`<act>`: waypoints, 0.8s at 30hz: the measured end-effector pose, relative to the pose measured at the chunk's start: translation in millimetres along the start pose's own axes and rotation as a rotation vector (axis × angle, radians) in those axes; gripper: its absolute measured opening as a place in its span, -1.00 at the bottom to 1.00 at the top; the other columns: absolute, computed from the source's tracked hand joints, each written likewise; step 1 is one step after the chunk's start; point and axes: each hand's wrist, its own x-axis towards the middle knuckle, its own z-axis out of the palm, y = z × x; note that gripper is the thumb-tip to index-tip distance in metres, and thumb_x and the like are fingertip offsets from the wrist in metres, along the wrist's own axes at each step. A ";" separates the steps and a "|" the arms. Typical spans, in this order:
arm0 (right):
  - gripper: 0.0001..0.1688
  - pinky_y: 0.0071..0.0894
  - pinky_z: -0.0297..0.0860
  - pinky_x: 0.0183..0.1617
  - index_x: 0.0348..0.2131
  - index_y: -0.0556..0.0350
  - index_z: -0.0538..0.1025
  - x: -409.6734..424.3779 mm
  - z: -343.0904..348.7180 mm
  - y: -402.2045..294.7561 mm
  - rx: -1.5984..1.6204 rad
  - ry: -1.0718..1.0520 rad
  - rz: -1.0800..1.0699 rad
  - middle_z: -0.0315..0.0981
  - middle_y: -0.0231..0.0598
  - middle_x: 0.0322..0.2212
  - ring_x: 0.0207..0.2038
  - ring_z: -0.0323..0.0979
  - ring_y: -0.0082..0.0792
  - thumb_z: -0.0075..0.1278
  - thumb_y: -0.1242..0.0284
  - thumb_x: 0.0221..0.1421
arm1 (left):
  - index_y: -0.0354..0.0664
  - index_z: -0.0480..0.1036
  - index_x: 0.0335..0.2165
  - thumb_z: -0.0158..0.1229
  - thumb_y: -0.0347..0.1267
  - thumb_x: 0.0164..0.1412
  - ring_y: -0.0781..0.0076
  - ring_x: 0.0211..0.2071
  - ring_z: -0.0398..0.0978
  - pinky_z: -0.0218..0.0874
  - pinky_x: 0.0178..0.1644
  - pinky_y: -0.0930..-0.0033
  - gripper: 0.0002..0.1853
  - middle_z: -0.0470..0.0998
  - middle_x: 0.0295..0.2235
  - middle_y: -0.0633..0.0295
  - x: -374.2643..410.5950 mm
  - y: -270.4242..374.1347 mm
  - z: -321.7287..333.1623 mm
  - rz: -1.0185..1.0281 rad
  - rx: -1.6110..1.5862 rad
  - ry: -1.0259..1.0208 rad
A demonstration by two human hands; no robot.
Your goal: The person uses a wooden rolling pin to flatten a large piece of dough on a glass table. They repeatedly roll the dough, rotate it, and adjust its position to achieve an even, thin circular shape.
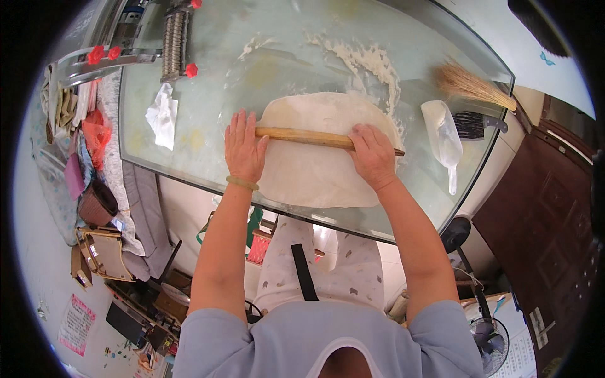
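A wide, thin sheet of dough (321, 182) lies on the glass tabletop (198, 156), its near edge close to the table's front rim. Across its upper half runs a wooden rolling pin (307, 137), slightly tilted down to the right. My left hand (245, 146) lies over the pin's left end with fingers stretched forward, hiding that tip. On the wrist is a pale bangle (242, 183). My right hand (373, 153) is bent over the pin near its right end, and the tapered tip sticks out past it. Loose flour (373, 64) is scattered beyond the dough.
On the right lie a clear plastic scoop (444, 134), a dark-bladed cleaver (470, 125) and a straw hand brush (472, 85). Crumpled white tissue (163, 117) rests at left. Behind it stands a metal roller machine with red knobs (176, 42). A pedestal fan (489, 338) stands low right.
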 end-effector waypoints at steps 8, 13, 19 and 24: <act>-0.23 0.10 0.04 0.29 0.18 0.05 0.32 33.5 11.9 38.4 -0.174 0.041 0.199 0.16 -0.08 0.23 0.28 0.07 0.04 0.06 0.13 0.03 | -0.16 0.16 0.24 0.06 -0.09 0.19 -0.07 0.31 0.01 -0.17 0.33 -0.06 -0.29 0.10 0.29 -0.02 52.9 1.0 17.6 -0.057 0.006 0.042; -0.27 0.14 0.04 0.28 0.20 -0.01 0.31 88.4 16.4 57.0 -0.274 0.038 0.288 0.15 -0.10 0.24 0.28 0.07 0.03 0.01 0.20 0.06 | -0.11 0.14 0.25 0.00 -0.11 0.22 -0.03 0.32 -0.02 -0.22 0.34 -0.10 -0.31 0.08 0.31 0.03 107.9 -5.6 24.9 -0.141 0.120 0.050; -0.24 0.20 -0.04 0.30 0.24 -0.02 0.24 129.6 11.6 67.8 -0.322 0.005 0.347 0.10 -0.12 0.26 0.31 0.02 0.00 0.02 0.29 0.06 | -0.05 0.01 0.31 -0.10 -0.10 0.29 0.07 0.37 -0.13 -0.35 0.37 -0.10 -0.30 -0.01 0.34 0.10 155.8 0.0 15.1 -0.233 0.171 -0.006; -0.23 0.19 -0.05 0.31 0.26 0.00 0.18 158.2 12.9 79.8 -0.345 0.044 0.388 0.03 -0.10 0.29 0.34 -0.05 -0.01 0.03 0.32 0.10 | -0.06 -0.02 0.32 -0.15 -0.01 0.32 0.08 0.37 -0.14 -0.32 0.37 -0.12 -0.29 -0.03 0.34 0.10 200.8 -5.3 22.1 -0.280 0.194 0.046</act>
